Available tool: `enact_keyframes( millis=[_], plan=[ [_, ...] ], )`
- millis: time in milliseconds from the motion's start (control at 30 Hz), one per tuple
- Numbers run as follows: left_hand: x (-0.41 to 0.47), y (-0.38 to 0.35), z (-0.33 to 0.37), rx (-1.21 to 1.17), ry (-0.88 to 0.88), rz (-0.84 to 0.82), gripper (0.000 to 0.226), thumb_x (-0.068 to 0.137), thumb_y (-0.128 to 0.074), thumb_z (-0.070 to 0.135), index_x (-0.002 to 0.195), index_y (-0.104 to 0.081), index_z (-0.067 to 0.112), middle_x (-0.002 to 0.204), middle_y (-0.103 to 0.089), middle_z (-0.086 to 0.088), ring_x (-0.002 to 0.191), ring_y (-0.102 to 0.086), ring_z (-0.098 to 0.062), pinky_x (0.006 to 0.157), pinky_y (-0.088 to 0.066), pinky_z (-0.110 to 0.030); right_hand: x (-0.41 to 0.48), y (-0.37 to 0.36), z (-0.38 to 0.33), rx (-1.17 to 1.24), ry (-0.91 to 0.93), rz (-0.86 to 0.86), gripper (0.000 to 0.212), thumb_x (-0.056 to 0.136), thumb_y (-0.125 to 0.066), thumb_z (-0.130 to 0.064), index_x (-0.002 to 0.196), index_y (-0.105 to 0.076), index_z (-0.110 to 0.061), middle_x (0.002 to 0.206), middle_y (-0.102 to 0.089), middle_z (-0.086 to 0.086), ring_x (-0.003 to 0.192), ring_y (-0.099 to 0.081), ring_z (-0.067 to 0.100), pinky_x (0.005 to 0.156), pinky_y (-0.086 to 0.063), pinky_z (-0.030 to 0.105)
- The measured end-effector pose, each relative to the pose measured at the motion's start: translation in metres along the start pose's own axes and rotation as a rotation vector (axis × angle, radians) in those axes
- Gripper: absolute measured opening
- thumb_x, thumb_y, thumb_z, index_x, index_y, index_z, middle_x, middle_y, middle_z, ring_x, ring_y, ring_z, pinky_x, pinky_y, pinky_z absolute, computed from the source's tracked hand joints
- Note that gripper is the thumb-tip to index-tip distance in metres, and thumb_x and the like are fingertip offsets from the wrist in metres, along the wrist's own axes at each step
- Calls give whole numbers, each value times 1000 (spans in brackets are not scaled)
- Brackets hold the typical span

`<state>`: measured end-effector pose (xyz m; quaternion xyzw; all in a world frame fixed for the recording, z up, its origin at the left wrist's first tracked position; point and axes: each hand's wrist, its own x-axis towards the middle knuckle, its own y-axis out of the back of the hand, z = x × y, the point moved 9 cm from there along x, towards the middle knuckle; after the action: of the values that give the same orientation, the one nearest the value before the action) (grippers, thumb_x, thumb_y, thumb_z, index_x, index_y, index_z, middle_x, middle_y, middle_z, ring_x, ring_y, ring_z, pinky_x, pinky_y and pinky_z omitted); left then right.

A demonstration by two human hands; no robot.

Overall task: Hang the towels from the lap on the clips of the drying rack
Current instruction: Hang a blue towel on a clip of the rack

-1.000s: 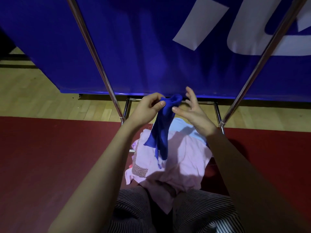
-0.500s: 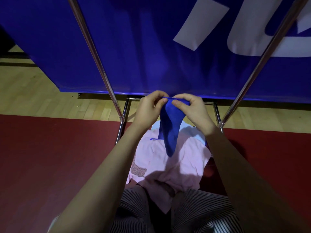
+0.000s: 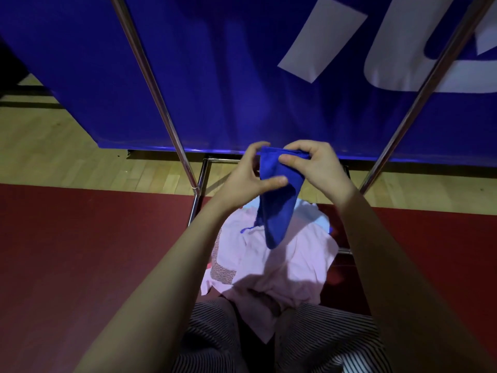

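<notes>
— Blue towel (image 3: 277,205) is what we have lifted off the lap (image 3: 322,337). It is a small, soft cloth hanging limp in a narrowing fold, and its tip dangles just above the pink towel (image 3: 274,265).

— And our hands?

— Both are near its top. Our left hand (image 3: 250,179) pinches the left edge, with the thumb laid across the front and the fingers behind. Our right hand (image 3: 317,168) pinches the top hem, thumb on the face of the cloth and fingers curled over the edge.

— How do we expect it to handle?

— Light and floppy, we judge. It has no stiffness, so it will droop and bunch wherever we are not holding it. It is not fragile, and it looks too matte to be slippery.

— Where should we take hold for the clip?

— On the top hem, we think, with the two pinches drawn apart so a flat stretch of edge lies between them. A bunched wad might slide out of a clip, whereas the hem should be the firmest part to bite on. A thin blue strand trails from the left side. We cannot tell whether it is a loose thread or a hanging loop.

— Can we see the clips?

— No. Only the slanting metal poles of the drying rack (image 3: 151,84) show, in front of a blue banner (image 3: 242,63). The clips must be above our view.

— What is left on the lap?

— The pink towel, spread over our knees, with a pale blue towel (image 3: 314,215) peeking out at its far edge.
</notes>
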<state>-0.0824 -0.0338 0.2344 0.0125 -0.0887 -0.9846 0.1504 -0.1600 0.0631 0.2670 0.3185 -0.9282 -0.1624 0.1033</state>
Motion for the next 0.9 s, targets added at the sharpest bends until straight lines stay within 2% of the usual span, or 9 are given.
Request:
enact_keyframes(
  millis=[67,133,267,367,500,667,733,833,900],
  plan=[
    [0,-10,-9,24,13,-87,55,76,-74,1,122,-47,13,104,-63,6,86,-62,7,73,-49,-13,-1,2,-4,25,1,-10,5,83,-67,-7,84,-65,-11,73,-62,-7,60,-56,-10,61,-42,5],
    [0,-15,-14,66,0,-87,37,78,-71,1,109,-56,15,98,-66,7,80,-63,9,72,-50,-13,-2,3,-9,48,7,-16,3,84,-66,-6,84,-65,-10,74,-62,-7,61,-56,-11,60,-42,5],
    [-2,-21,-30,-5,52,-25,19,84,-67,6,102,-63,6,96,-67,-6,84,-64,-11,81,-54,-32,-2,9,-13,97,4,17,3,85,-65,-7,83,-66,-10,74,-63,-7,62,-58,-9,61,-44,6],
    [-3,-25,-41,-86,75,25,10,85,-65,8,94,-63,12,93,-67,-6,85,-63,-15,80,-52,-33,-2,16,-13,149,-8,66,10,85,-65,-9,78,-66,-16,73,-64,-8,64,-59,-6,63,-47,10],
    [-2,-27,-54,-142,88,77,12,89,-60,21,98,-62,12,91,-66,-2,84,-61,-13,76,-50,-27,-2,30,-7,271,-49,187,16,86,-65,-11,75,-65,-23,73,-64,-6,68,-60,1,66,-49,18],
    [-7,-34,-64,17,109,135,29,99,-42,19,72,-45,10,66,-43,-3,59,-38,-4,56,-31,-17,-2,42,7,413,-119,309,6,88,-62,-12,83,-65,-15,75,-65,-2,67,-61,2,62,-49,16],
    [-9,-32,-68,44,99,166,32,99,-42,19,69,-42,9,64,-39,0,57,-35,-3,55,-29,-17,-5,45,17,446,-154,350,8,89,-61,-12,82,-65,-16,73,-65,-4,62,-61,0,58,-49,16],
    [-9,-29,-76,24,132,147,36,97,-48,25,72,-43,-2,68,-39,-8,63,-37,-12,57,-30,-20,-8,53,38,491,-219,448,10,89,-62,-12,80,-64,-14,63,-66,-9,59,-59,0,60,-49,16],
    [-11,-30,-80,23,163,72,37,95,-51,26,65,-38,8,65,-34,-6,58,-33,-11,52,-27,-18,-10,57,53,538,-276,513,7,89,-62,-13,83,-64,-11,63,-65,-9,61,-58,3,61,-49,17]
  ],
)
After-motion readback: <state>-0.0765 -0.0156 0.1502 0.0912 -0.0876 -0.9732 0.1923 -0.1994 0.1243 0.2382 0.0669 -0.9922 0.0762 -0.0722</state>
